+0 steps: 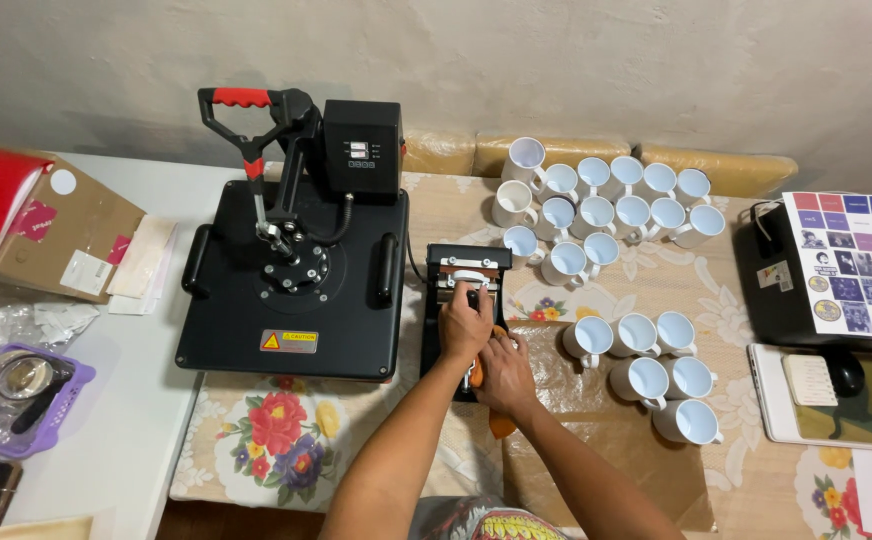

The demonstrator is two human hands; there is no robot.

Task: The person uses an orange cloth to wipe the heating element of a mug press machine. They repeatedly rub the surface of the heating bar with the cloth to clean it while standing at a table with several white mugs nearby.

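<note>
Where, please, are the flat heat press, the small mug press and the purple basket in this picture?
flat heat press (pixel 291 300): head view, on its black top plate.
small mug press (pixel 468 268): head view, on its upper frame.
purple basket (pixel 68 400): head view, on its right rim.

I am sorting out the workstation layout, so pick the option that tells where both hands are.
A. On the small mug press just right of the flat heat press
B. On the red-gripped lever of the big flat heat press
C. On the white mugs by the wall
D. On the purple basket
A: the left hand and the right hand both rest on the small mug press, beside the flat heat press.
</note>
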